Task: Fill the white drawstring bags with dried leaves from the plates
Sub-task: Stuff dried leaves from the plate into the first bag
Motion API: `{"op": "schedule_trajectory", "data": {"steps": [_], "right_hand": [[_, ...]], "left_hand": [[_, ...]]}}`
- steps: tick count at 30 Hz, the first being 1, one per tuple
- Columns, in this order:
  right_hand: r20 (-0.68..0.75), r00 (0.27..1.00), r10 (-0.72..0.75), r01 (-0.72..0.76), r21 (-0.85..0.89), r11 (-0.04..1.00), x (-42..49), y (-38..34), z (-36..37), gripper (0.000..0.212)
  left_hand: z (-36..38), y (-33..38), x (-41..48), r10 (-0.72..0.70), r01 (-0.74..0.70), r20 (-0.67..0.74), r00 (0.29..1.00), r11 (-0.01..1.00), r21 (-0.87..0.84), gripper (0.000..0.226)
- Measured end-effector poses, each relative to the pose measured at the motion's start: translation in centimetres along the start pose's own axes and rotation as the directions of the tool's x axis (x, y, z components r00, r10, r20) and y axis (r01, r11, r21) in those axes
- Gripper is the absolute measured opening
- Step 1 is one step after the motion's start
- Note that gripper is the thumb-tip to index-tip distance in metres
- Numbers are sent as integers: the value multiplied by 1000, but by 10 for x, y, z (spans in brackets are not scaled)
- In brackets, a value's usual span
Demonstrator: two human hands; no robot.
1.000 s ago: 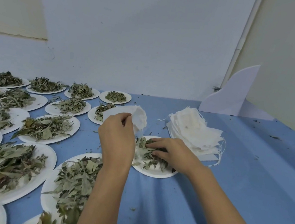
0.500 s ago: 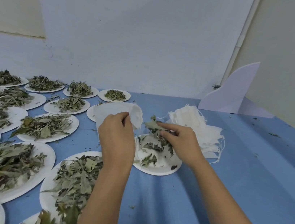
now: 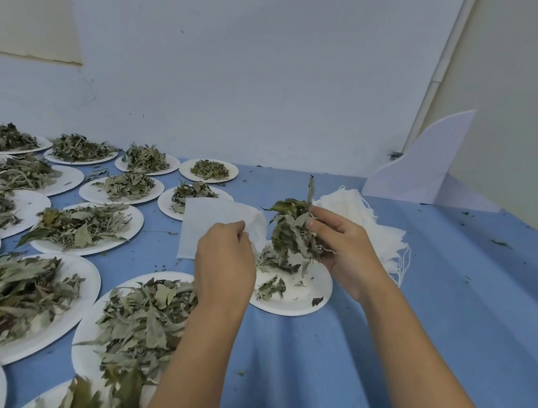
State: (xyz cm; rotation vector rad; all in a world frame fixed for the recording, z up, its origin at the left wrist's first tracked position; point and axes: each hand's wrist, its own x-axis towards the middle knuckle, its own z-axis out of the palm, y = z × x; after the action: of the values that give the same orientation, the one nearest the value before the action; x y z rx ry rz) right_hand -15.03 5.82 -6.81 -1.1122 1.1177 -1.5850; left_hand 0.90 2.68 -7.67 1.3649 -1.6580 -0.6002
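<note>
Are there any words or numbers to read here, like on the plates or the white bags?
None: no words, numbers or signs show. The paper plates, the white drawstring bag in the left hand, the stack of bags, the white board and the blue tablecloth are all plain.

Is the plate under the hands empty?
No: scattered leaves lie on the plate; the right hand holds the bunch above it.

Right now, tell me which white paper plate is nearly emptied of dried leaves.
The white paper plate directly below the right hand, beside the stack of white drawstring bags. Only a few scattered leaves lie on it; the others carry heaps.
</note>
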Motion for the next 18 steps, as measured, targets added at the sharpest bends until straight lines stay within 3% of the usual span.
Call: {"op": "schedule_trajectory", "data": {"steps": [5,9,13,18], "right_hand": [[67,997,40,-38,-22,999,-2,-1,3,17],[66,996,65,-56,-128,990,-3,3,4,33],[52,996,68,-62,-113,992,-2,4,2,30],[47,996,72,-64,-155,986,0,4,-2,30]], "left_hand": [[1,2,-2,-13,14,29,999,1000,-25,31],[2,4,-2,-3,4,8,1000,994,-107,24],[3,3,-1,-88,78,-59,994,985,-152,25],[5,2,1,-228,208,-38,973,936,-285,22]]}}
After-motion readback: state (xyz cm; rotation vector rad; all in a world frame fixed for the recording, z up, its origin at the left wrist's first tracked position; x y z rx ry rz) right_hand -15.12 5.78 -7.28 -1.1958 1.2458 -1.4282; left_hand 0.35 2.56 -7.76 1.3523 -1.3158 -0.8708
